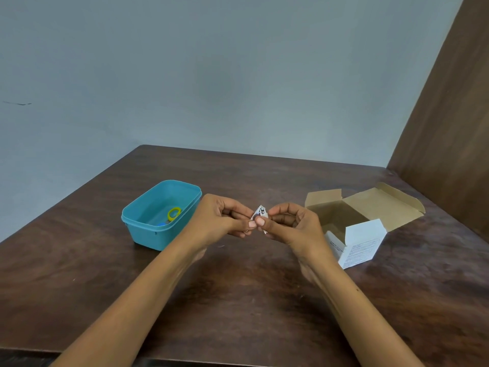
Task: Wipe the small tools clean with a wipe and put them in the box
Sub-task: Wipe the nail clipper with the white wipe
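A small silver nail clipper is held above the middle of the table, pinched between both hands. My left hand grips its left end with thumb and fingers. My right hand grips its right side, the thumb pressed on it. To the left stands a teal plastic tub with a yellow ring and a small blue item inside. To the right lies an open white cardboard box, its flaps spread and its brown inside showing. No wipe is visible.
The dark wooden table reaches to a grey-blue wall at the back. A brown wooden panel stands along the right side. The table's near edge runs along the bottom of the view.
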